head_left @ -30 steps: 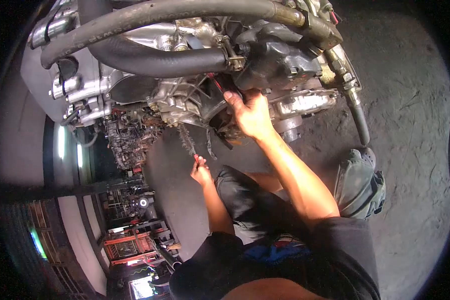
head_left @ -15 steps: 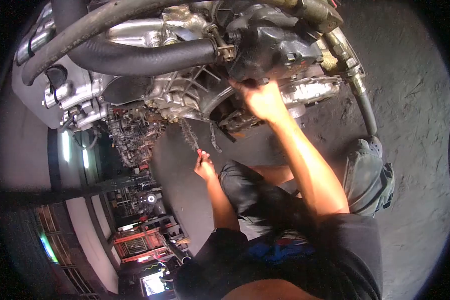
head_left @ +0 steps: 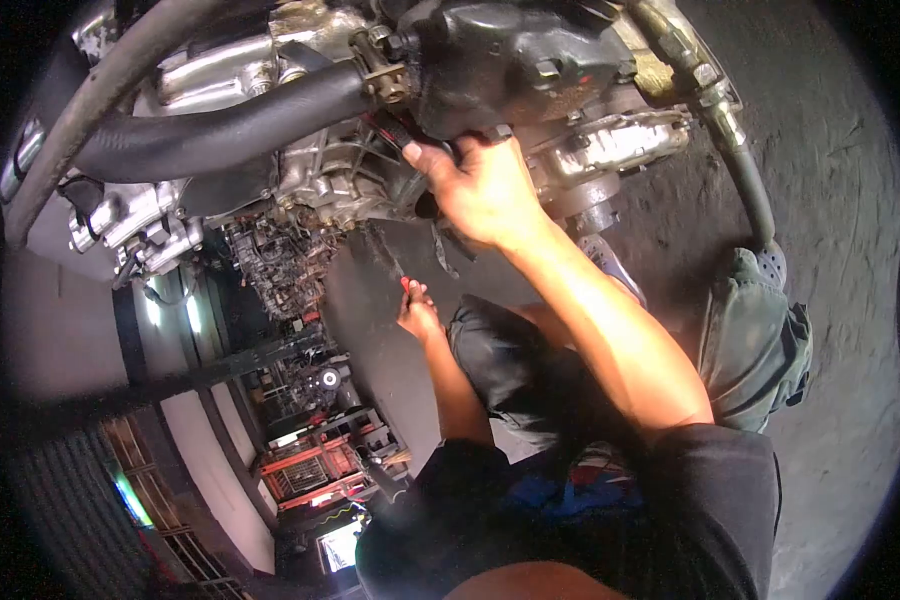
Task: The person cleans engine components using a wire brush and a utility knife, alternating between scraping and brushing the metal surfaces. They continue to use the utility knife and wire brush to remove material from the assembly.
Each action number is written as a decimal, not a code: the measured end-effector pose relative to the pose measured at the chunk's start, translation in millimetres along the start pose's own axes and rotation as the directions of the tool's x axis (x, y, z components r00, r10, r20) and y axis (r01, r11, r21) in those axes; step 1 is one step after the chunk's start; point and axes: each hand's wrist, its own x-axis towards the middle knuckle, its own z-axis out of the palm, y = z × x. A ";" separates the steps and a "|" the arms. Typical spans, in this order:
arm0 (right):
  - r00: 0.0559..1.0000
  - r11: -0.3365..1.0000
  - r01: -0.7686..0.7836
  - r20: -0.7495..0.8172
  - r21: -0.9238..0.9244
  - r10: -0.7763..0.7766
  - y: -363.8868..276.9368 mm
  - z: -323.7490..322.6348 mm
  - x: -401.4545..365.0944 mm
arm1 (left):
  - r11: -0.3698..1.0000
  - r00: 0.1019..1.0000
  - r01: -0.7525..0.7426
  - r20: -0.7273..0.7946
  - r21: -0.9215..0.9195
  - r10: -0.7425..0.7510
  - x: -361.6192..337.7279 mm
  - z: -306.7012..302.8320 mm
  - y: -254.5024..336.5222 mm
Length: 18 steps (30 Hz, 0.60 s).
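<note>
My right hand (head_left: 480, 190) is closed around a black-and-red tool handle (head_left: 395, 130), thumb along it, just under the black engine cover (head_left: 510, 60). The tool's working end is hidden among the engine parts. Lower and to the left, my left hand (head_left: 419, 308) grips a thin tool by its red handle (head_left: 406, 284). A dark, bristly shaft (head_left: 382, 248) runs up from that handle like a narrow brush, blurred now. It points toward the underside of the metal engine casing (head_left: 335, 195).
A thick black hose (head_left: 230, 130) crosses the engine, and a fitted pipe (head_left: 735, 150) hangs at right. My bent knee (head_left: 750, 340) is close below it. More engine parts (head_left: 275, 260) and a red rack (head_left: 315, 465) stand at left on the dark floor (head_left: 850, 330).
My right hand has shifted left and down out from under the cover, bringing the black-and-red handle into sight. My left hand still holds the red-handled tool. The view has moved slightly.
</note>
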 end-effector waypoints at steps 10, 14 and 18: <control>0.986 0.986 -0.122 0.097 -0.109 0.133 -16.6 -5.3 -10.3 | 1.000 1.000 -0.005 -0.011 0.002 0.005 -4.3 5.3 7.8; 0.997 0.998 0.056 -0.049 0.015 -0.055 -22.8 13.7 -29.0 | 0.998 0.999 -0.015 -0.033 -0.063 0.013 -1.8 3.2 2.1; 0.999 0.991 0.028 -0.032 -0.131 -0.033 -48.8 14.0 -36.1 | 0.993 0.998 -0.058 -0.031 -0.106 0.055 -1.2 0.0 -0.9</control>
